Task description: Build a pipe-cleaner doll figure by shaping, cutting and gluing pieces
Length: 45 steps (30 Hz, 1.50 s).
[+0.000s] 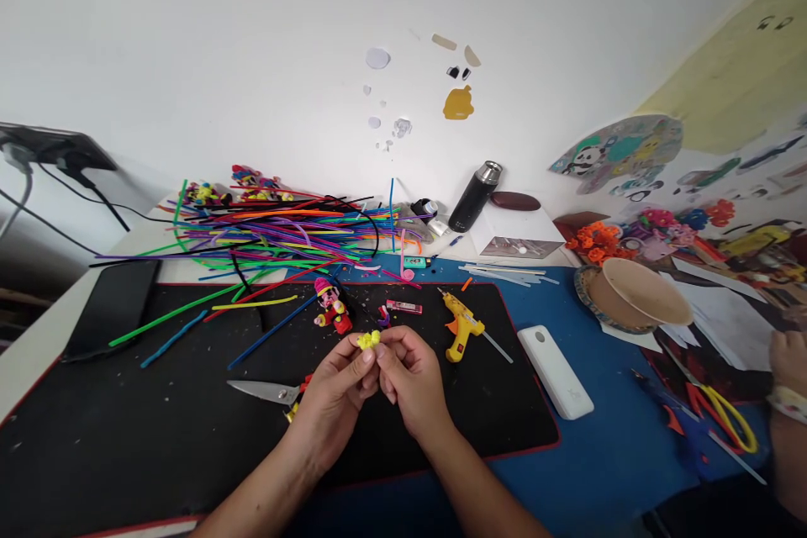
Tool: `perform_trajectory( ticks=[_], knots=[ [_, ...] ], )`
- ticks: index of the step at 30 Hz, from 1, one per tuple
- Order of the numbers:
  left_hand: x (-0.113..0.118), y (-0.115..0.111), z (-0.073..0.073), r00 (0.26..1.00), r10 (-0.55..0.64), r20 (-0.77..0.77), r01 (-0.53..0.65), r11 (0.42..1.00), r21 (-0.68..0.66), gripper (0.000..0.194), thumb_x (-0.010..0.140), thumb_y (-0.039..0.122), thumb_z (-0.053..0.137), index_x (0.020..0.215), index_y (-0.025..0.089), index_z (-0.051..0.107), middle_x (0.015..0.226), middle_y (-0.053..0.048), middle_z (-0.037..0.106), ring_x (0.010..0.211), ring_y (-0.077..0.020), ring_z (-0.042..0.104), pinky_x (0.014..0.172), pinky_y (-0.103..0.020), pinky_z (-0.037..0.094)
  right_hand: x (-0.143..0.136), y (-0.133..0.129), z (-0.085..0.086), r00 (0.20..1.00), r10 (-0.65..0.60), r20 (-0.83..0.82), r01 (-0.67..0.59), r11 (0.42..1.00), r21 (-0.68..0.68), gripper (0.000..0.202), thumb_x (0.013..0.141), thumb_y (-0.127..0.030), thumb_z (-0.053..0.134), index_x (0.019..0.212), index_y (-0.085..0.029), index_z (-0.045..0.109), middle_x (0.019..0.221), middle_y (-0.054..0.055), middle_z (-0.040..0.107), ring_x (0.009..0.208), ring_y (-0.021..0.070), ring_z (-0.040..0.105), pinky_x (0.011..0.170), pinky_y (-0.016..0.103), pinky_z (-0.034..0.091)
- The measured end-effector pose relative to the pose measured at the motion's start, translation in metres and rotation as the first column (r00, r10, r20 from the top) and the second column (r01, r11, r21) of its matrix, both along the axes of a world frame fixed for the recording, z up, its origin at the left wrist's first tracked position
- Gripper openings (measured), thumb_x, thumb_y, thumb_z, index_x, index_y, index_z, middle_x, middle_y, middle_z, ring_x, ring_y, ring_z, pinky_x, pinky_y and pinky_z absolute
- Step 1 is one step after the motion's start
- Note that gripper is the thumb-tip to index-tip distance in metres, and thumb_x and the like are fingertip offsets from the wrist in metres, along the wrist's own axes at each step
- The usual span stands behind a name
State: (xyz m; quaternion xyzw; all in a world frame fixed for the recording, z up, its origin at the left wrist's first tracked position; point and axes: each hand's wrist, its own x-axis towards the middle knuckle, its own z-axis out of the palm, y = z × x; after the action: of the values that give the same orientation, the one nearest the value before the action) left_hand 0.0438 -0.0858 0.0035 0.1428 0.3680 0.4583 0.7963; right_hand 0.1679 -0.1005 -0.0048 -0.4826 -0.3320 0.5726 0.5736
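A small, lumpy yellow piece point(369, 340) sits — pinched — between both hands point(413, 377).

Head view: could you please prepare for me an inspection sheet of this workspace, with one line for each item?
Surface: black mat with red edge, littered, over blue cover.
Work things: small yellow piece; small figure in red beyond it.
Clutter: pile of coloured stems behind the mat, some lying over it; scissors, partly hidden; yellow glue gun.
Grip: left hand and right hand both hold the yellow piece.
Cables: dark cable plugged into the power strip, far left.
Surroundings: wall with stickers; another person's hand at right edge.
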Motion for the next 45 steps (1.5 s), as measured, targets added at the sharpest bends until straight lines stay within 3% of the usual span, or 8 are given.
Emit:
perform_trajectory(
  ticks=[9,14,28,45],
  knots=[
    [-0.006,0.000,-0.005,0.994,-0.026,-0.108,0.032,0.998,0.062,0.047,0.062,0.046,0.105,0.080,0.017,0.073,0.058,0.005,0.056,0.054,-0.0082,0.043,0.053,-0.021,0.035,0.001,0.003,-0.002,0.998,0.059,-0.027,-0.058,0.998,0.017,0.041,0.087,-0.056,0.083,0.091,-0.019,0.067,0.050,-0.011,0.048,0.037,0.0050,0.035,0.037,0.018,0.027],
    [-0.011,0.004,-0.008,0.981,-0.006,-0.192,0.023,0.996,0.085,0.051,0.056,0.047,0.107,0.078,0.016,0.074,0.061,0.005,0.057,0.055,-0.0067,0.041,0.052,-0.020,0.032,0.003,0.002,-0.006,0.995,0.102,-0.002,-0.102,0.995,0.019,0.040,0.087,-0.056,0.083,0.096,-0.019,0.070,0.052,-0.011,0.048,0.037,0.0054,0.037,0.037,0.018,0.027],
    [-0.019,0.009,-0.004,0.982,-0.114,-0.149,0.113,0.993,-0.014,0.056,0.047,0.042,0.111,0.072,0.016,0.068,0.055,0.007,0.055,0.049,-0.0048,0.040,0.050,-0.020,0.027,0.007,0.001,-0.013,0.980,0.189,-0.066,-0.187,0.982,0.025,0.038,0.087,-0.054,0.085,0.097,-0.020,0.071,0.053,-0.011,0.049,0.038,0.0056,0.039,0.036,0.017,0.029],
    [-0.023,0.005,-0.014,0.974,-0.146,-0.173,0.147,0.989,-0.007,0.053,0.055,0.043,0.108,0.083,0.016,0.072,0.055,0.005,0.058,0.051,-0.0071,0.043,0.050,-0.021,0.029,0.001,0.001,-0.014,0.975,0.170,-0.145,-0.175,0.984,-0.022,0.037,0.086,-0.051,0.086,0.090,-0.020,0.067,0.049,-0.012,0.049,0.036,0.0050,0.035,0.037,0.019,0.026]
  ],
)
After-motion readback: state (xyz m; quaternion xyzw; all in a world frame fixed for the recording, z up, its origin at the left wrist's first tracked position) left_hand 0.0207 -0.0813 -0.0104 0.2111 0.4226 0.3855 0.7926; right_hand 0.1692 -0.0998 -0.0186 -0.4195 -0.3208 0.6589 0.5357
